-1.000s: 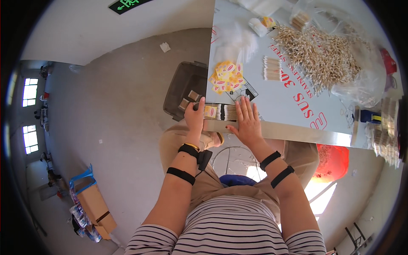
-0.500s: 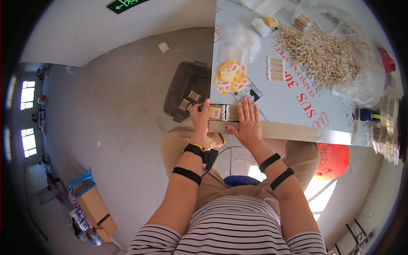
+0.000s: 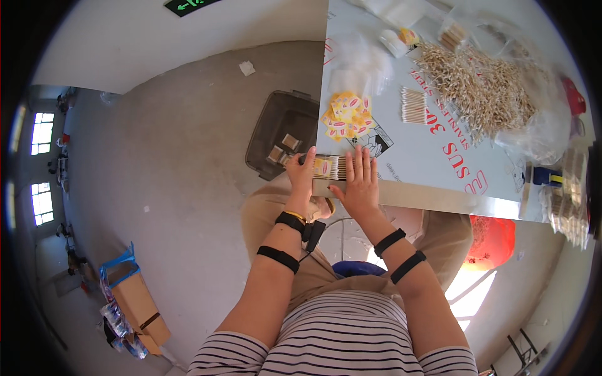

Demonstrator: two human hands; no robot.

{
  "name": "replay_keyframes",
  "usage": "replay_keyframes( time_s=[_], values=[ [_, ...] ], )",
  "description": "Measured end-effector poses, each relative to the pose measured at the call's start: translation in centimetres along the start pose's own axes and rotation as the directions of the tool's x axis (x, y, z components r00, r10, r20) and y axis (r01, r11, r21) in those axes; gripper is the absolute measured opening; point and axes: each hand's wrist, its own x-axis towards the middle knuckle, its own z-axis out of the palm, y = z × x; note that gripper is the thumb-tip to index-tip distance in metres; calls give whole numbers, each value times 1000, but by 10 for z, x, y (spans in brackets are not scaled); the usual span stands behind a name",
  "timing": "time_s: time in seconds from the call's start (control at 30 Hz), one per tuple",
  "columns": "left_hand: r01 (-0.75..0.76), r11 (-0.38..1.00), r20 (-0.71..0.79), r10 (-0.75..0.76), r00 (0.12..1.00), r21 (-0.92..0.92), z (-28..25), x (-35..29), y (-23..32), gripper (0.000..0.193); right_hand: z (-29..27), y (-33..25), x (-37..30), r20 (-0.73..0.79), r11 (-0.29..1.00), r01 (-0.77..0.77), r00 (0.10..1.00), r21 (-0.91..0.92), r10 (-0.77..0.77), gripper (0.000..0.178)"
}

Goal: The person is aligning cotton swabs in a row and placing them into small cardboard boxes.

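Observation:
At the table's near left corner, my left hand (image 3: pixel 301 173) grips the end of a small clear bag of cotton swabs with a yellow card (image 3: pixel 322 167) in it. My right hand (image 3: pixel 360 185) lies with its fingers stretched flat over a row of cotton swabs (image 3: pixel 341 167), which meets the swabs beside the card. Just beyond the hands is a pile of yellow printed cards (image 3: pixel 347 115), with a stack of clear bags (image 3: pixel 360 70) behind it. A neat row of swabs (image 3: pixel 414 104) lies apart, left of a large heap of loose cotton swabs (image 3: pixel 483 88).
Below the table's left edge a dark plastic bin (image 3: pixel 256 144) holds several filled packs. Stacked packs (image 3: pixel 564 194) stand at the table's right end, by a blue and yellow tool (image 3: pixel 547 175). A red bag (image 3: pixel 495 241) is under the table; a cardboard box (image 3: pixel 135 301) stands at far left.
My right hand has slid slightly left with the swabs under it. The gap between them and the swabs by the card has closed. My left hand keeps its grip.

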Motion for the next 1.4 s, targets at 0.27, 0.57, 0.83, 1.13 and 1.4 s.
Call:
replay_keyframes(
  time_s=[0.27,0.57,0.83,1.13,1.4],
  values=[
    [-36,994,6,37,999,-105,4,-4,0,33,8,-15,1,-54,1000,-18,998,-11,18,97],
    [-143,989,-56,145,988,34,9,-11,13,36,11,-18,1,-71,999,-39,997,30,41,92],
    [-212,966,-24,218,976,146,4,-3,2,39,4,-6,0,-83,990,0,997,139,12,92],
    [-114,993,115,113,987,-2,-18,10,-4,50,-8,21,-3,-53,990,75,996,120,-69,91],
    [-293,926,88,280,956,238,-11,4,6,45,4,1,2,-29,1000,1,1000,22,0,93]
  ],
)
